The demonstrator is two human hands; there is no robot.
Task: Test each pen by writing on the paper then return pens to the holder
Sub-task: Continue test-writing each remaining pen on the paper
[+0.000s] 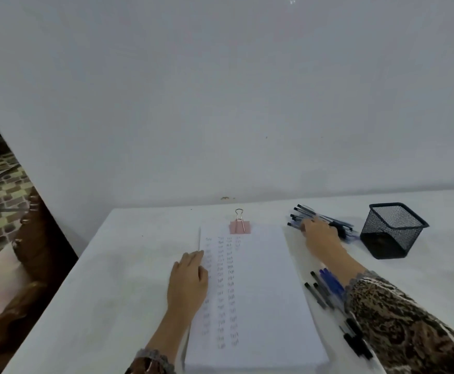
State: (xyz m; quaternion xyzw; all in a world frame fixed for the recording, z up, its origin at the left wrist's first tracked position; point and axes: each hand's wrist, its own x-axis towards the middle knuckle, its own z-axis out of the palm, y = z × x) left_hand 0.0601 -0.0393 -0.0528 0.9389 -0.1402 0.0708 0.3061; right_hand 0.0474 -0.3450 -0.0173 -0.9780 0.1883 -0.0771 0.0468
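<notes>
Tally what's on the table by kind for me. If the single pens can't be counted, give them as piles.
Pen piles: 2, the far pile and the near pile; the single pens are too blurred to count
Holder: 1
Paper stack: 1
Binder clip: 1
Total: 5

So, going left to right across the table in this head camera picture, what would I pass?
left hand → pink binder clip → right hand → black mesh holder. The paper and the pens overlap these, so I left them out.
</notes>
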